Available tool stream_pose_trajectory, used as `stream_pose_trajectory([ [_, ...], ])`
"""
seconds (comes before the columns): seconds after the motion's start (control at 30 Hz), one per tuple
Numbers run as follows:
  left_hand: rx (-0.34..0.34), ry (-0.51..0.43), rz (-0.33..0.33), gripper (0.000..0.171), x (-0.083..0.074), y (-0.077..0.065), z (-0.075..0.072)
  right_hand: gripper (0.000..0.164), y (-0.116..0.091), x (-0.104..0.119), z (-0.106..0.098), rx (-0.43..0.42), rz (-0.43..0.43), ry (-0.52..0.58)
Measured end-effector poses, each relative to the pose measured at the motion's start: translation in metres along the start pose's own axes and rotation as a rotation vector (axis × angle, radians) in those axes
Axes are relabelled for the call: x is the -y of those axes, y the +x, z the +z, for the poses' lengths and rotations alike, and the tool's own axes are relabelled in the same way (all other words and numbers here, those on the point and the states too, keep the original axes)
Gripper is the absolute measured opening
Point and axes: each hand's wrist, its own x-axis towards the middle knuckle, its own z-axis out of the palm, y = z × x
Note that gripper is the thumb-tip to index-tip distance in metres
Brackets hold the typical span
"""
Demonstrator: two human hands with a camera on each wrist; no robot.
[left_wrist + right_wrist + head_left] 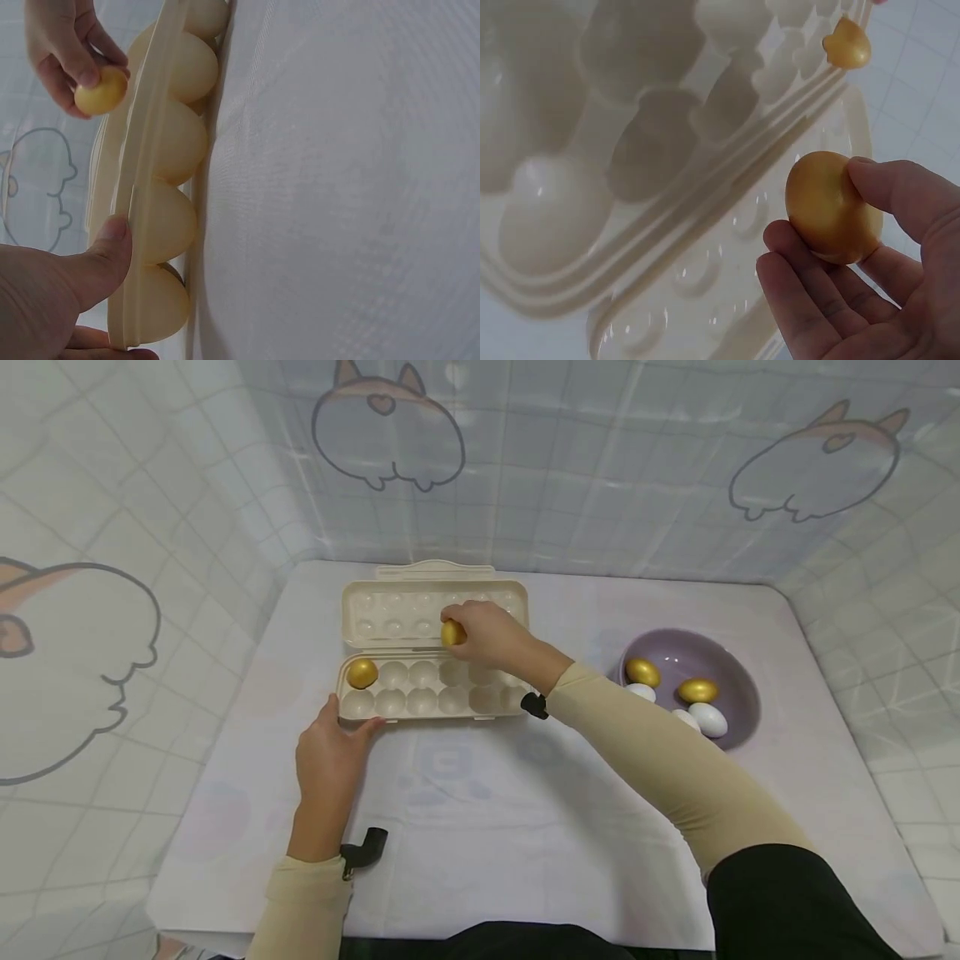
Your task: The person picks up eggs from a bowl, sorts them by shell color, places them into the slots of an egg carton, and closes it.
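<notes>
A cream egg carton (437,718) lies with its lid folded back, its two rows of round cups facing up. One gold egg (362,673) sits in the back row's leftmost cup. My left hand (330,760) grips the carton's front left corner, thumb along the front edge in the left wrist view. Over the lid and hinge, my right hand (495,639) holds another gold egg (832,206) between thumb and fingers, raised above the carton.
To the right stands a purple bowl (738,693) holding gold and white eggs, partly hidden by my right sleeve (660,760). The white-covered table (465,835) meets a tile-patterned curtain (570,460) at the back.
</notes>
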Motion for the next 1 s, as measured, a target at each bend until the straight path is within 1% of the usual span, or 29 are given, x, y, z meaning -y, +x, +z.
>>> stream_pose_trajectory([
  [0.37, -0.003, 0.002, 0.022, 0.09, -0.003, -0.002, 0.001, 0.039, 0.015, 0.022, 0.023, 0.027, 0.001, 0.036],
  [0.63, 0.0, -0.003, 0.022, 0.09, -0.004, -0.003, 0.002, 0.039, 0.023, 0.029, 0.04, 0.015, -0.058, 0.016],
  [0.87, -0.011, 0.002, 0.03, 0.09, -0.004, -0.002, 0.003, 0.045, 0.028, 0.036, 0.049, 0.026, -0.054, 0.011],
  [1.0, -0.009, -0.002, 0.026, 0.089, -0.004, -0.002, 0.003, 0.045, 0.029, 0.04, 0.057, 0.003, -0.065, 0.001],
])
